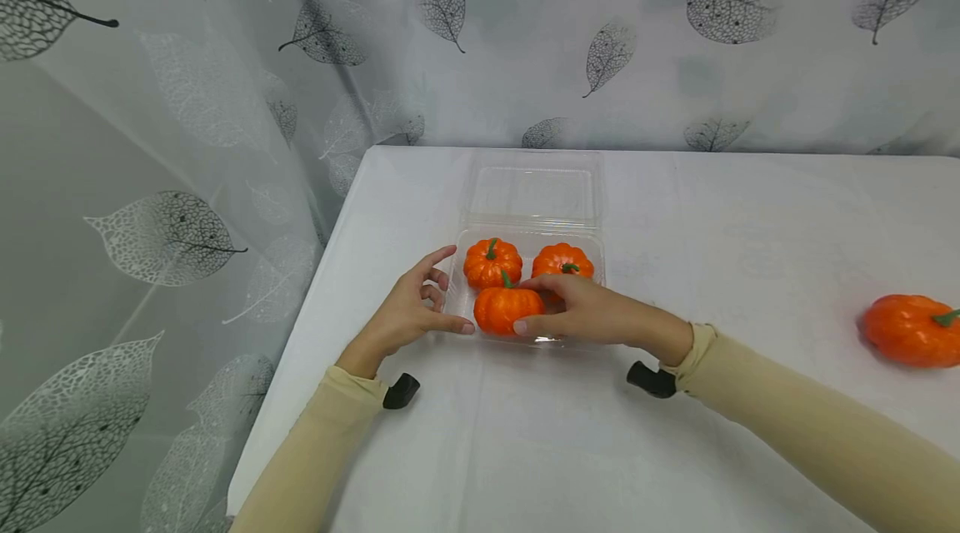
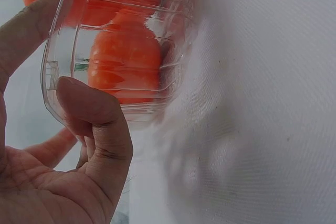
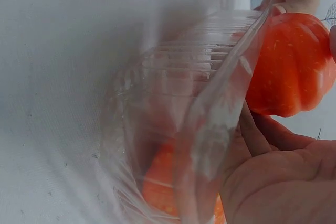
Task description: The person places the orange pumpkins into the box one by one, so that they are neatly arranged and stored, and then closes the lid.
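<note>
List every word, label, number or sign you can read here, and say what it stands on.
None: no readable text in any view.
The clear plastic box, the pumpkins and the white tablecloth carry no lettering.
The curtain shows only leaf prints.

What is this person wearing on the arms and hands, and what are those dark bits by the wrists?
Both arms are covered by snug, pale beige long sleeves that end at the wrists. The left hand and right hand are bare, with no gloves. A small black device sits under each wrist; no rings or cables show.
</note>
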A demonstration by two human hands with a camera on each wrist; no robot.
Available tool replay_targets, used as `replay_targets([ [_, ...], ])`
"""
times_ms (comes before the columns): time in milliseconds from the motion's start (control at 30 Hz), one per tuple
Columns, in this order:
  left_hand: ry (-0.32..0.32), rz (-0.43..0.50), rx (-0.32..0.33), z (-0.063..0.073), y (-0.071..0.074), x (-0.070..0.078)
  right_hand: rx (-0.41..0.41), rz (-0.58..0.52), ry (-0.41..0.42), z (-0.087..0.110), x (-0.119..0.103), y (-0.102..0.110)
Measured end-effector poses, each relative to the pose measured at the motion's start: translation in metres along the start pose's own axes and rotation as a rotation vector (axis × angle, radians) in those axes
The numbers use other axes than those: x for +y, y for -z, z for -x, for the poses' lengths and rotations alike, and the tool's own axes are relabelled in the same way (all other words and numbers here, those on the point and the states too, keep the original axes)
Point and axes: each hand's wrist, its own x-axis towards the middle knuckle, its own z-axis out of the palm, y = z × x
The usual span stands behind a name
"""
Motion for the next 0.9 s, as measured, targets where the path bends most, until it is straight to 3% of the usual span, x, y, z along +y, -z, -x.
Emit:
replay_targets([
  [433,-0.002,0.0,-0.001,0.0012,0.0009,0.0006,-0.054,-0.078,0.013,-0.0016,0.0007,-0.0024],
  [900,0.001,-0.003,0.004,0.0003,0.0009,0.001,-0.074,-0.092,-0.019,-0.0034,0.0044,-0.0036],
])
